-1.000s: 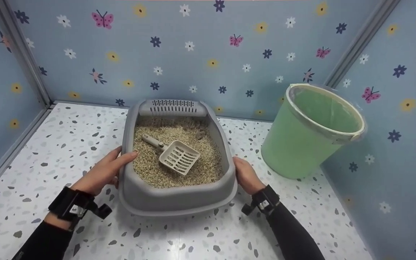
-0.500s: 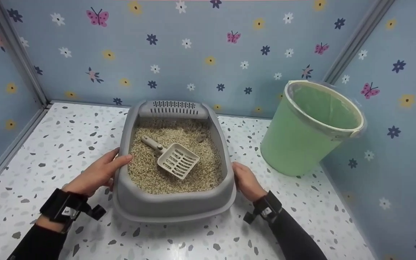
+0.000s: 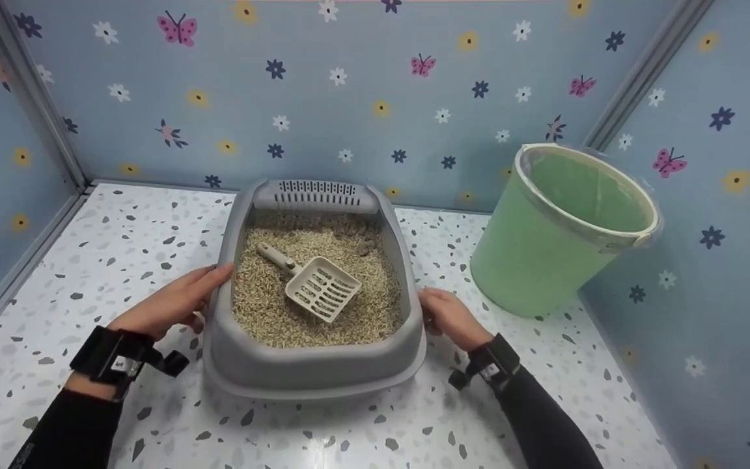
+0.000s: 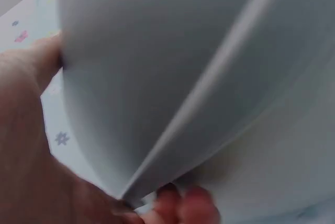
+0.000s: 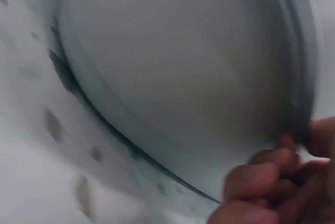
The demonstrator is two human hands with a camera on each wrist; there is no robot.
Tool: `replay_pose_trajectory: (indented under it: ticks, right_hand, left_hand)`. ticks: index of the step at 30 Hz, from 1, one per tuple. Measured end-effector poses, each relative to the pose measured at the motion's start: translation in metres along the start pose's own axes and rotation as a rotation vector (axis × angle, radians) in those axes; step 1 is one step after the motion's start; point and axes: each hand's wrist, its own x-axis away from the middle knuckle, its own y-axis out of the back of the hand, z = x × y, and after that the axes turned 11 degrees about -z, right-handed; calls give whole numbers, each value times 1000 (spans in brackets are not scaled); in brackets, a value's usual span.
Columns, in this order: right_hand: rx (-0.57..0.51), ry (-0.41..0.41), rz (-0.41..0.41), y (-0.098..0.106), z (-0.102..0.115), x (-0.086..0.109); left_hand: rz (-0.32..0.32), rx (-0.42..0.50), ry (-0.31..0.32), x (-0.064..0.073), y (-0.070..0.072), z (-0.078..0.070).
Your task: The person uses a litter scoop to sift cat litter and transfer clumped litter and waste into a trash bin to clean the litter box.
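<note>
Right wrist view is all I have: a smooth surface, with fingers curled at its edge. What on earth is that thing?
Observer: The head view shows it's a grey tray filled with grainy litter.
Visitor: Ah! Is anything lying in there?
Observer: Yes, a slotted scoop lies on top of the grains.
Visitor: And is anything holding the opposite side?
Observer: The left hand is, gripping the tray's other long side.
</note>
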Motion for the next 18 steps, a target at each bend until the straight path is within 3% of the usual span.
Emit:
replay_pose_trajectory:
  ticks: [3,7,10,13,15,18]
  right_hand:
    - [101,35,-52,13,30,-14]
    - [313,217,-65,14,93,-29]
    - [538,367,22,-4,145,-38]
    - [784,481,160,-37,184,-49]
    - [933,554,263,-62,199,-56]
    - [1114,661,399,-97,203,-67]
  left_hand:
    - [-4,-2,-15,-12,2,-3]
    - [-29,20,10,-18,1,-5]
    - [-33,37,22,-19,-1,-5]
    - [-31,53,19,-19,-3,-5]
    - [-30,59,16,-19,-4,-5]
    - [-32,57,16,-21,-7,-6]
